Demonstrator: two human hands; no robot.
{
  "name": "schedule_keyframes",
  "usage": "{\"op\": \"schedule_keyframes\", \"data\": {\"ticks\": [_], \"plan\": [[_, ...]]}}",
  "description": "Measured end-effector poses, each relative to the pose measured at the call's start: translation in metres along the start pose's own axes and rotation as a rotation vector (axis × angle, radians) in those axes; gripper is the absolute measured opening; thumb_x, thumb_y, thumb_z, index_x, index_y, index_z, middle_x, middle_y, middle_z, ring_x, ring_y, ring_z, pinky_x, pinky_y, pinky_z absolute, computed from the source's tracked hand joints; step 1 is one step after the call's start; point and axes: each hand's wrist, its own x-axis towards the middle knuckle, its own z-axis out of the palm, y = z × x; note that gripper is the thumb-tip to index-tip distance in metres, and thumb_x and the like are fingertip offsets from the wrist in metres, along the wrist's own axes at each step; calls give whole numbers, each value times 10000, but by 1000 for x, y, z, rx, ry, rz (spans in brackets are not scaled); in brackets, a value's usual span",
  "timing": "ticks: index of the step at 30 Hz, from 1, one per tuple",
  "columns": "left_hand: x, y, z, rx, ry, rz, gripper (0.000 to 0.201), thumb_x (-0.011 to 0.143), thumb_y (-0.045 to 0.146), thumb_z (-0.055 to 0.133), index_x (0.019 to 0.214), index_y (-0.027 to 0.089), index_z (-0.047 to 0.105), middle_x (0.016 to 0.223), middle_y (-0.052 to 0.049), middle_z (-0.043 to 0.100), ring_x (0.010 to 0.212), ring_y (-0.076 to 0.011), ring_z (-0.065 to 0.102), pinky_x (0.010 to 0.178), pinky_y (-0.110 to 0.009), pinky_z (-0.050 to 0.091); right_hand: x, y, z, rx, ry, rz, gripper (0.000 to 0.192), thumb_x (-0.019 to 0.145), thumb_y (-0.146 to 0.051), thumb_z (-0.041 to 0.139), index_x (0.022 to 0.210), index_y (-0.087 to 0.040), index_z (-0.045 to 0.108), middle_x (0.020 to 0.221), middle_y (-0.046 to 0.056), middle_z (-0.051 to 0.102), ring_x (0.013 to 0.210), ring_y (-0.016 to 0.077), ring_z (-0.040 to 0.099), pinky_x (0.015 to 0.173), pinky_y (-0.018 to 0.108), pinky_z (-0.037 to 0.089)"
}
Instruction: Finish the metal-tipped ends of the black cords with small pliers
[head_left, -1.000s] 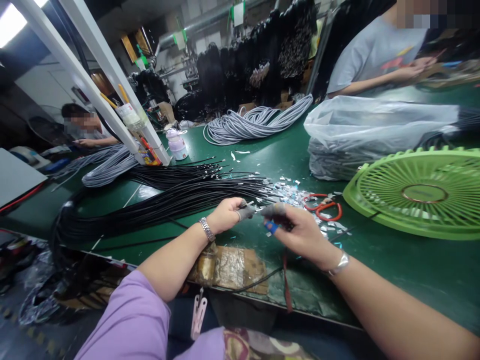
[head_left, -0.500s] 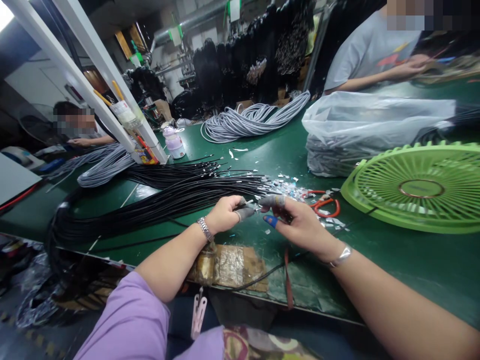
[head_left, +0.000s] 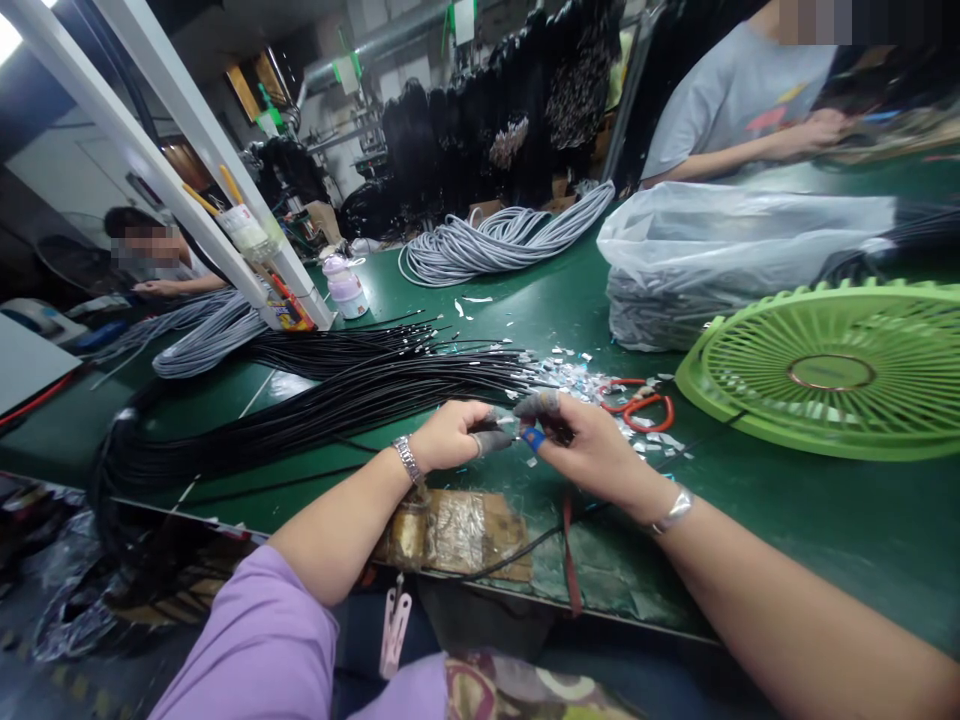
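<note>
Over the green table, my left hand [head_left: 450, 437] wears grey finger covers and pinches a black cable end, of which only a small pale tip shows past the fingertips. Facing it, my right hand [head_left: 592, 445] has grey covers on its fingers and a blue one on the thumb. Its thumb and fingers are curled together close to that tip; what they pinch is too small to make out. Beyond both hands lies a bundle of black cables [head_left: 360, 400], its stripped ends near scattered white and blue scraps [head_left: 570, 372]. Red-handled cutters [head_left: 649, 410] rest right of the scraps.
A green fan [head_left: 832, 372] and a plastic bag of cables [head_left: 720, 270] occupy the right. Grey cable coils [head_left: 495, 245] and a lilac bottle [head_left: 345, 287] are farther back. Taped cardboard [head_left: 480, 535] lies at the front edge. Two people sit across the table.
My right thumb has come in towards its fingers, nearer the cable tip. The left hand has hardly moved. The whole view has shifted slightly.
</note>
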Motion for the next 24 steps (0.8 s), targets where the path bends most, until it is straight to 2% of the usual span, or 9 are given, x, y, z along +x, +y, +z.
{"op": "schedule_keyframes", "data": {"ticks": [3, 5, 7, 10, 13, 20, 24], "plan": [[-1, 2, -2, -27, -64, 8, 232, 670, 341, 726, 720, 131, 642, 672, 10, 597, 653, -109, 511, 653, -222, 414, 2, 6, 2, 120, -2, 112, 120, 714, -235, 585, 826, -214, 623, 725, 17, 677, 610, 157, 594, 556, 273, 490], [-1, 2, -5, -85, -102, -48, 274, 660, 378, 735, 718, 133, 628, 598, 20, 563, 566, -91, 485, 565, -210, 395, 3, 12, 2, 187, 32, 178, 129, 723, -279, 602, 827, -211, 636, 718, 21, 674, 624, 168, 601, 578, 292, 507], [-1, 1, -7, -180, -108, -123, 362, 666, 470, 714, 744, 132, 611, 513, 46, 496, 441, -60, 407, 447, -192, 324, 3, 14, -1, 233, 53, 178, 165, 749, -313, 598, 863, -210, 657, 752, 32, 672, 658, 178, 606, 622, 314, 521], [-1, 0, -9, -310, -65, -195, 482, 635, 589, 688, 745, 135, 568, 460, 76, 438, 355, -32, 318, 361, -176, 230, 1, 8, -5, 243, -6, 59, 258, 772, -304, 601, 1011, -225, 659, 981, 64, 664, 721, 176, 601, 662, 326, 528], [-1, 0, -8, -370, -91, -233, 527, 580, 615, 718, 715, 148, 515, 445, 83, 445, 336, -28, 324, 340, -171, 226, -1, 0, -3, 167, -62, -54, 324, 781, -294, 618, 1101, -249, 637, 1148, 87, 607, 763, 178, 590, 657, 322, 529], [-2, 1, -7, -363, -191, -255, 537, 592, 623, 722, 718, 142, 521, 444, 75, 474, 328, -33, 370, 327, -172, 239, -2, 1, 2, 55, -3, -151, 248, 804, -240, 582, 1047, -249, 636, 1050, 83, 639, 764, 183, 601, 644, 317, 535], [-1, -2, -7, -371, -215, -257, 511, 612, 596, 726, 731, 141, 527, 437, 76, 483, 309, -30, 356, 320, -175, 234, -1, 0, 1, 0, -44, -241, 255, 789, -174, 549, 1009, -256, 649, 1031, 78, 651, 865, 206, 626, 721, 339, 537]]}}
